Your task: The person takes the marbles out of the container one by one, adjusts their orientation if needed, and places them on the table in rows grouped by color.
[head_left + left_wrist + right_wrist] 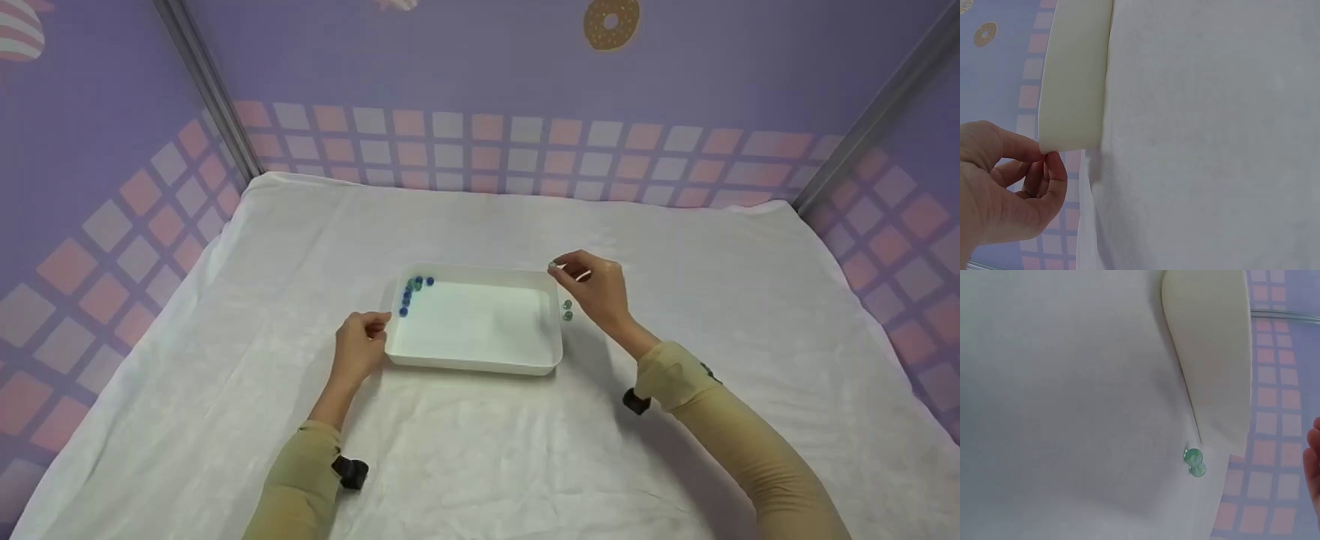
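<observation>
A shallow white tray (472, 365) lies in the middle of the cloth, with several blue marbles (406, 301) and some green ones (412, 284) gathered at its left side and far left corner. My left hand (360, 346) pinches the tray's left rim between thumb and fingers, as the left wrist view also shows at the tray wall (1075, 79). Over the far right corner, my right hand (596, 286) holds a pale green marble (553, 265) at its fingertips. Two green glass marbles (1193, 457) sit on the cloth just outside the tray's right wall.
White cloth (480, 450) covers the table and spreads around the tray on every side. Purple panels with pink and white squares (487, 127) stand along the back and both sides, joined by grey metal posts (210, 90).
</observation>
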`<control>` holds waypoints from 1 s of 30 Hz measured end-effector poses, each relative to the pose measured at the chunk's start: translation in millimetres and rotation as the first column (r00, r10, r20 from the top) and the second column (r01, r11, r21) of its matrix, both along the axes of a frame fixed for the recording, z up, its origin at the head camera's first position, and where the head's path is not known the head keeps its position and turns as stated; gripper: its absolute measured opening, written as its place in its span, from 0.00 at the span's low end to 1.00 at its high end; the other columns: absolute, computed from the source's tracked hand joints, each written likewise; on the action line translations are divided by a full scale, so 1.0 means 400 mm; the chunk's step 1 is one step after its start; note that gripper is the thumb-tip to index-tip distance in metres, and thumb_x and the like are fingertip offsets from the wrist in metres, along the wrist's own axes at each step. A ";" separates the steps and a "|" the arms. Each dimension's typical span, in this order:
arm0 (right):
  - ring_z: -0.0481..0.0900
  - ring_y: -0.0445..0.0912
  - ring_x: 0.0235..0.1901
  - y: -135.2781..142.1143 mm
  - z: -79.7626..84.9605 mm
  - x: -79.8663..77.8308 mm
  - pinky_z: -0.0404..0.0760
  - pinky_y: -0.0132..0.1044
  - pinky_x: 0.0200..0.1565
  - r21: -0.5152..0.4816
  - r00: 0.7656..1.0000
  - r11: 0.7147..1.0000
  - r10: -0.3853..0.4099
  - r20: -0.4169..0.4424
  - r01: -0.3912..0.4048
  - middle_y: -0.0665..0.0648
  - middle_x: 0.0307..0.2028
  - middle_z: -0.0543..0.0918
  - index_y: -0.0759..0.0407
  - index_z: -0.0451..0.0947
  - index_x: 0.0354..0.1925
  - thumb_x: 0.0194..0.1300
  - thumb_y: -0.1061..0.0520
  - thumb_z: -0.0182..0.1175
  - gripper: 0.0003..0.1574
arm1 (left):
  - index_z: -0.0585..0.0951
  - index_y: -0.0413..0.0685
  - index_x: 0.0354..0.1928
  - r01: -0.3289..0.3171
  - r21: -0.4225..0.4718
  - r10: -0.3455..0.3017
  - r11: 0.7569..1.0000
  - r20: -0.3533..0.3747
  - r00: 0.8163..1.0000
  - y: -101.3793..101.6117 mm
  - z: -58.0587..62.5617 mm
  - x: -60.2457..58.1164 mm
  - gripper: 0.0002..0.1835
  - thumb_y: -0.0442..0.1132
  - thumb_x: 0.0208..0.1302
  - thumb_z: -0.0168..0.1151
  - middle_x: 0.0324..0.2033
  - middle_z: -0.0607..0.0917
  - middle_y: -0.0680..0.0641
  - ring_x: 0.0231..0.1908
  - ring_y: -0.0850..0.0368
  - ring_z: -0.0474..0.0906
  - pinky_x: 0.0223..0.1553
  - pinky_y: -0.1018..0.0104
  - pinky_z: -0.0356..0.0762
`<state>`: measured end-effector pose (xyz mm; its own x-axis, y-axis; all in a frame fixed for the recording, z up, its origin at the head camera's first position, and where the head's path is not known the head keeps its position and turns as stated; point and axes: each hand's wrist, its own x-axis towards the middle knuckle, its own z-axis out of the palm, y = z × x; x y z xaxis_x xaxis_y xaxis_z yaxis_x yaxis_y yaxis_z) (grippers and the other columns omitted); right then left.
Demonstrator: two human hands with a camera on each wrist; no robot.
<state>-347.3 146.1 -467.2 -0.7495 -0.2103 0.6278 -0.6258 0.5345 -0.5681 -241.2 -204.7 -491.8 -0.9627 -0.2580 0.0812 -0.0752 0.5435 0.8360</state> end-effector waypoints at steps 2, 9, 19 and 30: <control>0.85 0.45 0.27 0.009 -0.008 0.002 0.85 0.38 0.32 -0.005 1.000 1.000 -0.009 0.008 0.009 0.55 0.27 0.89 0.57 0.87 0.38 0.63 0.53 0.68 0.09 | 0.81 0.29 0.53 0.002 0.000 -0.002 1.000 0.006 1.000 0.000 -0.001 0.000 0.19 0.20 0.61 0.52 0.42 0.81 0.32 0.45 0.42 0.78 0.50 0.55 0.77; 0.84 0.44 0.28 0.037 -0.033 0.015 0.81 0.27 0.32 -0.010 0.998 0.999 -0.032 0.048 0.032 0.55 0.28 0.88 0.57 0.87 0.38 0.63 0.53 0.67 0.09 | 0.81 0.30 0.54 -0.011 0.007 0.011 1.000 0.019 1.000 -0.002 -0.003 -0.001 0.19 0.20 0.61 0.52 0.43 0.81 0.32 0.46 0.42 0.78 0.51 0.56 0.77; 0.82 0.42 0.29 0.067 -0.075 0.033 0.77 0.22 0.32 -0.007 0.989 0.998 -0.059 0.137 0.060 0.54 0.30 0.88 0.55 0.87 0.38 0.63 0.52 0.67 0.09 | 0.81 0.29 0.54 -0.002 -0.004 0.002 1.000 0.005 1.000 -0.002 -0.005 -0.003 0.20 0.19 0.60 0.51 0.43 0.81 0.31 0.46 0.41 0.78 0.50 0.55 0.78; 0.81 0.42 0.28 0.081 -0.098 0.057 0.78 0.24 0.31 -0.020 0.980 0.999 -0.041 0.195 0.045 0.53 0.29 0.88 0.54 0.88 0.37 0.62 0.52 0.69 0.08 | 0.80 0.29 0.54 0.015 -0.007 -0.015 1.000 0.006 1.000 -0.001 -0.002 -0.002 0.19 0.21 0.62 0.52 0.44 0.81 0.32 0.47 0.42 0.78 0.51 0.54 0.77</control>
<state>-324.5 178.6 -506.2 -0.8657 -0.1621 0.4736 -0.4789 0.5433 -0.6896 -242.0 -205.0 -492.4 -0.9671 -0.2426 0.0772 -0.0718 0.5506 0.8317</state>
